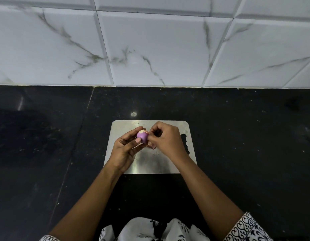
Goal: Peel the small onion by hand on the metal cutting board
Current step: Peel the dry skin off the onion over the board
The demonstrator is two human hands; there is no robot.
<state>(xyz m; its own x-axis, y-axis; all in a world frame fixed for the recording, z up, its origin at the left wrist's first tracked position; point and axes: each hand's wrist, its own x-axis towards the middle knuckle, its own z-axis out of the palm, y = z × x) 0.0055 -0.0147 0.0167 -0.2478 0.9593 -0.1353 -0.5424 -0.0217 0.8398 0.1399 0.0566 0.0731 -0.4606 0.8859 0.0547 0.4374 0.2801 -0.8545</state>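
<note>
Both hands above the flat steel cutting board [161,162]: left hand [123,150] pinches the small purple onion [142,137]; right hand [166,138], touching its right end, fingers closed on papery skin.

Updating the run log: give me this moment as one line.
left hand: holds onion | right hand: pinching skin at onion's side | onion: purple, mostly bare | metal cutting board: peel scraps under hands

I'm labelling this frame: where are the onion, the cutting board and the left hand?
onion [142,136]: head view, on its purple peeled side.
cutting board [156,162]: head view, on bare metal near its front edge.
left hand [123,150]: head view, on the palm.
</note>
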